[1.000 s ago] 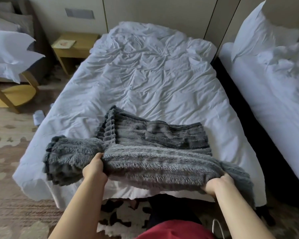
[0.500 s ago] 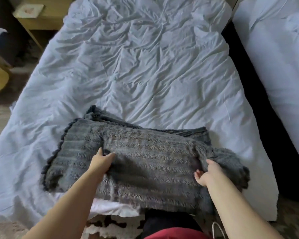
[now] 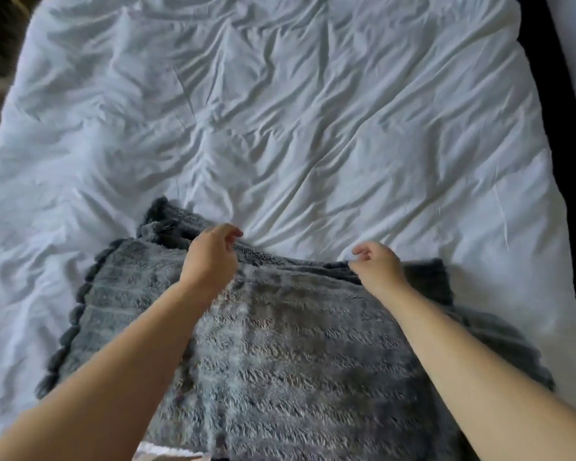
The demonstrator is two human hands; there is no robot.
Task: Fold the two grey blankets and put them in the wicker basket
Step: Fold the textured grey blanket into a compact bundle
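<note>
On the creased white duvet (image 3: 313,128), a shaggy ribbed grey blanket (image 3: 296,361), far edge pinched by both hands (image 3: 210,257) (image 3: 376,266).

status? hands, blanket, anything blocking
Left hand and right hand at far edge of grey blanket, fingers loosely curled. Blanket lies folded on white bed. Basket not in view; nothing blocking.

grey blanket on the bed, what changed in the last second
Both hands carried the near edge of the grey blanket away from the person, folding it over. The left hand and right hand now sit at its far edge, fingers loosening. The blanket stayed on the white bed.
</note>
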